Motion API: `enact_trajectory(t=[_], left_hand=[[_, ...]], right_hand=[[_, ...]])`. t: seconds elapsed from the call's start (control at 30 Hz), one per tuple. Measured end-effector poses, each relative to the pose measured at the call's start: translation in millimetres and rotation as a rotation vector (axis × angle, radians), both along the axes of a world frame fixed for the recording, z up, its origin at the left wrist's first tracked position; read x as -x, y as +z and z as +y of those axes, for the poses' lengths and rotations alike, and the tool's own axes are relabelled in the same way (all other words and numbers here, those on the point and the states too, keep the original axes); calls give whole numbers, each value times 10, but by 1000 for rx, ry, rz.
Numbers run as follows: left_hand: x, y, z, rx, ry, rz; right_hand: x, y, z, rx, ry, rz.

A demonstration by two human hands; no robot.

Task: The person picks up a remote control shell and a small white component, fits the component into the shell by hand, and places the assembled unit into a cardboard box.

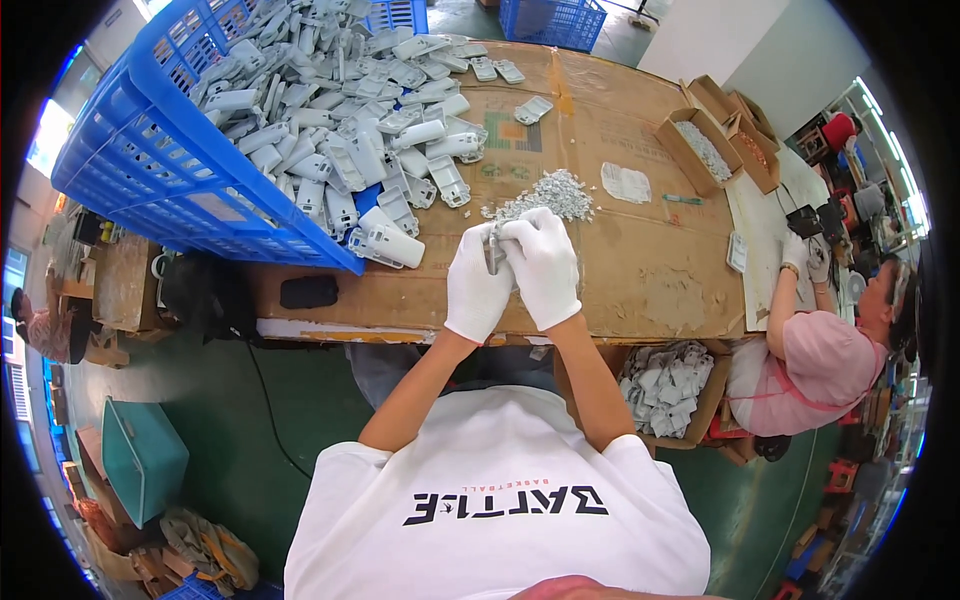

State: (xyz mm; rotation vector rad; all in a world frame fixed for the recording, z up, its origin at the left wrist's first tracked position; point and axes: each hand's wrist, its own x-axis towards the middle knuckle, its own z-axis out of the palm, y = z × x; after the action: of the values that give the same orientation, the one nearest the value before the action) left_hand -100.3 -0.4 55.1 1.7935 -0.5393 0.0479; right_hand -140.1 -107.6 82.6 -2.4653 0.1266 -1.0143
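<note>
Grey casing (492, 256) (half hidden) apparently points lengthwise forward.

— What lies left of the hands (543, 268)?
— A small dark pouch (309, 291) on the counter (665, 290), a black bag (207, 295) farther out.
— Behind and left?
— A teal bin (145, 458), then a rumpled bag (212, 548) farther back.
— Right of the hands?
— A slim teal object (683, 200); farther right, a co-worker (832, 352) in pink.
— And beyond them?
— A blue crate (553, 24) past the far edge.
</note>
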Motion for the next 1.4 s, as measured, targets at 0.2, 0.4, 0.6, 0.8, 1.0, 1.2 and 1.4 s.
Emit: enact_trajectory(t=[0.2,0.4,0.6,0.8,1.0,1.2,1.4], left_hand=[[26,49,45,63,-59,49],[36,208,95,3,-76,-151],[20,281,190,-153,-82,-178],[-5,281,198,-130,-130,-147],[24,233,153,-96,-92,-95],[-41,121,135,-75,-19,-28],[10,157,83,-72,40,-156]], right_hand=[[99,137,-156,-722,229,386],[183,-22,16,-547,71,139],[203,191,-88,-600,133,352],[185,68,-170,-671,198,368],[174,101,-161,-615,179,439],[145,-21,11,-495,135,242],[173,-48,23,-418,58,235]])
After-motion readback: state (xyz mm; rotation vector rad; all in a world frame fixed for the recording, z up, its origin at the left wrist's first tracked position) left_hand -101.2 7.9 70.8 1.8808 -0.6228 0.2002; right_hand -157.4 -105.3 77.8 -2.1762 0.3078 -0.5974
